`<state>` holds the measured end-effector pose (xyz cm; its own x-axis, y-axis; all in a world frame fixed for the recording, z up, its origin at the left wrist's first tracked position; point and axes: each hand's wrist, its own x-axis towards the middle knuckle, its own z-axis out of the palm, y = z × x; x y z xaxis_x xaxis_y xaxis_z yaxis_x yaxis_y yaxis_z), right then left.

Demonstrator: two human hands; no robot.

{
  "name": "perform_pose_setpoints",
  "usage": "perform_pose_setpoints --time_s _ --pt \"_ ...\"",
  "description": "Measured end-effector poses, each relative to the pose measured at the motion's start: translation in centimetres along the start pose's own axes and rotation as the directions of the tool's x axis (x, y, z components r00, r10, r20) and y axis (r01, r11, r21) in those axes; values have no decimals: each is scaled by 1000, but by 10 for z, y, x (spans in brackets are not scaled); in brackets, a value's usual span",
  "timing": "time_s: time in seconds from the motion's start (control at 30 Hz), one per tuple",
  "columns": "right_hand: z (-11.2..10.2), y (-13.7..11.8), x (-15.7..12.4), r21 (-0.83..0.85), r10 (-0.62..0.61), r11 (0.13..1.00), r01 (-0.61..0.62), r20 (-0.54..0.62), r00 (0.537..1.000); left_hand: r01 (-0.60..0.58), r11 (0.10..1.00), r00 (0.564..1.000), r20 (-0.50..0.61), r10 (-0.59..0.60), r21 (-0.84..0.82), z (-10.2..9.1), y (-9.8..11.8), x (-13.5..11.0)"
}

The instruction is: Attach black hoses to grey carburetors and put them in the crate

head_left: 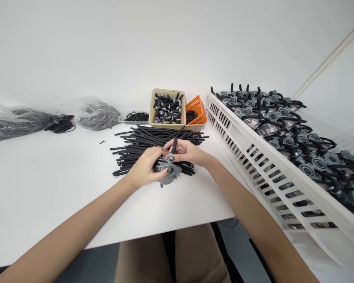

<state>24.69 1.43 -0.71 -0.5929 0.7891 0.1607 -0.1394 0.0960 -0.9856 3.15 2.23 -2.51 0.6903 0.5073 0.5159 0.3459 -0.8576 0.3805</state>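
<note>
My left hand (146,167) is closed round a grey metal part (168,175) with a round flange, held just above the white table (47,184). My right hand (185,151) pinches a short black rubber tube (174,144) that stands up from the top of that part. Both hands meet in front of a heap of black rubber tubes (153,147) lying on the table.
A beige tub (167,125) of small metal fittings and an orange basket (199,112) stand behind the heap. A long white slatted crate (262,157) at the right holds several grey parts with tubes fitted. Plastic bags (14,122) of dark parts and black rings (136,116) lie at the back left.
</note>
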Motion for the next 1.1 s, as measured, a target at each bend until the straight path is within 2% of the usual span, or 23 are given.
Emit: perform_pose_setpoints --time_s 0.13,0.33,0.53,0.7,0.87,1.0,1.1 --pt "-1 4 1 -40 -20 999 21 21 1000 -13 1000 1000 -7 13 7 0 0 0" --pt "-11 4 -3 43 3 999 -10 140 990 20 1000 1000 12 -20 13 1 0 0" --pt "-4 2 -1 -48 10 999 -12 -22 1000 6 1000 1000 11 -6 -31 -1 1 1" --pt "-5 2 -2 33 4 999 -7 84 996 24 1000 1000 2 -24 -12 -1 1 0" --pt "-4 1 -1 -53 6 999 -7 -22 1000 11 1000 1000 4 -11 -15 0 1 0" --pt "-4 4 0 -5 -14 1000 14 47 999 20 1000 1000 9 -20 6 -1 1 1" --pt "-4 5 0 -22 4 1000 -4 29 1000 19 1000 1000 5 -19 10 -1 1 0"
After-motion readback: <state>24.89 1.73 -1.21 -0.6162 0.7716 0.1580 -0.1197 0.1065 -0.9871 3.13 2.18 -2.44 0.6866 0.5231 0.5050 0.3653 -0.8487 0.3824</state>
